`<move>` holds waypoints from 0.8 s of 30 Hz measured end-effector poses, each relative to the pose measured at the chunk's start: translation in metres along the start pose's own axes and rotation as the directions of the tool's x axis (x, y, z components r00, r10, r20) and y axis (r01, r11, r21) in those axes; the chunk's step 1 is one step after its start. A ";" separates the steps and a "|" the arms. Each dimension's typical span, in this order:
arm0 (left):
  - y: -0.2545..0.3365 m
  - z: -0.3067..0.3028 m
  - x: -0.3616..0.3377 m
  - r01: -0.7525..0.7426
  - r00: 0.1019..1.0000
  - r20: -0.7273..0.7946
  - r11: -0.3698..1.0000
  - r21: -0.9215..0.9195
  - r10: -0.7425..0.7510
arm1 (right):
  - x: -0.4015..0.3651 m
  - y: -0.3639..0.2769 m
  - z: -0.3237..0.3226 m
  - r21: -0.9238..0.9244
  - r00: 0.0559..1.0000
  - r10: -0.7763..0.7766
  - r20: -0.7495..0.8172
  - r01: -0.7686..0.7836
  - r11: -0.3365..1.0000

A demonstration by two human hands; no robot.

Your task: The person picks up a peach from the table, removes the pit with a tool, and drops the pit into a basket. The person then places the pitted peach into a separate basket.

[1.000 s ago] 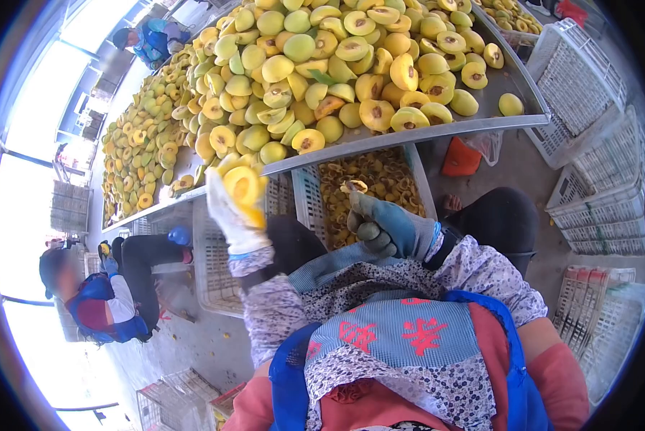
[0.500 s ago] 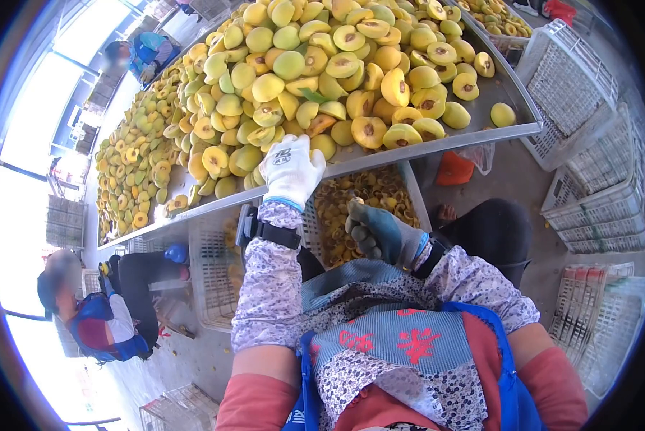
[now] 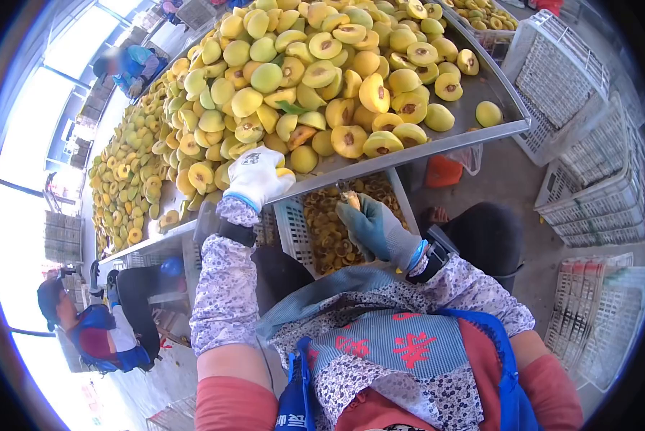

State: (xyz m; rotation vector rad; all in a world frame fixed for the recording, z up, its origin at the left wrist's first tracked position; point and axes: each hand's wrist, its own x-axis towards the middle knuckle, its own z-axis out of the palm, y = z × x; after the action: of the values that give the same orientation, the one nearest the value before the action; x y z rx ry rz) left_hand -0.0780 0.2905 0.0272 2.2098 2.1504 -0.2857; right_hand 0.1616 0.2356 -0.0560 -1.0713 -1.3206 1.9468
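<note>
My left hand (image 3: 256, 176), in a white glove, is at the near edge of the metal table (image 3: 416, 149), closed around a yellow peach half (image 3: 286, 175) that shows partly at its fingertips. Halved peaches (image 3: 315, 75) with brown pit areas are heaped just beyond it. Lower and to the right, my right hand (image 3: 380, 228) wears a blue-grey glove. It is shut on a small tool (image 3: 349, 200) with a light handle and a thin metal tip, pointing up toward the table. Below both hands stands a crate (image 3: 291, 233) filled with peach scraps (image 3: 329, 237).
Plastic crates (image 3: 588, 194) are stacked on the right. An orange-red bag (image 3: 444, 171) lies under the table's right end. One person (image 3: 96, 323) sits at the left, and another person (image 3: 132, 68) is farther back along the table. A loose peach (image 3: 488, 113) lies near the table's right corner.
My left hand has drawn left and slightly back from the heap, with a peach half now showing in it. My right hand has turned, raising the tool into view.
</note>
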 end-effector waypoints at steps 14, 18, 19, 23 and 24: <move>0.045 0.013 -0.063 -0.144 0.965 -0.058 -0.336 -0.931 -0.254 | 0.014 -0.011 0.032 -0.148 0.857 -0.506 -0.094 0.490 0.859; 0.076 0.033 -0.063 -0.311 0.919 -0.165 -0.401 -0.862 -0.358 | 0.029 -0.005 0.027 -0.209 0.847 -0.518 -0.119 0.489 0.847; 0.079 0.037 -0.063 -0.313 0.917 -0.164 -0.404 -0.860 -0.363 | 0.028 -0.003 0.027 -0.212 0.849 -0.517 -0.113 0.487 0.847; 0.070 0.053 -0.058 -0.362 0.681 -0.669 0.657 -0.661 -0.298 | 0.021 -0.003 0.027 -0.316 0.895 -0.443 -0.050 0.406 0.857; 0.067 0.052 -0.058 -0.350 0.665 -0.706 0.733 -0.583 -0.245 | 0.021 0.001 0.027 -0.355 0.890 -0.455 -0.042 0.412 0.839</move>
State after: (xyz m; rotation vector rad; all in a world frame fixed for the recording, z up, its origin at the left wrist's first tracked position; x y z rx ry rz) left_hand -0.0176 0.2222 -0.0204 2.0388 1.8904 1.4712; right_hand 0.1270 0.2388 -0.0579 -0.9202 -1.6956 1.3269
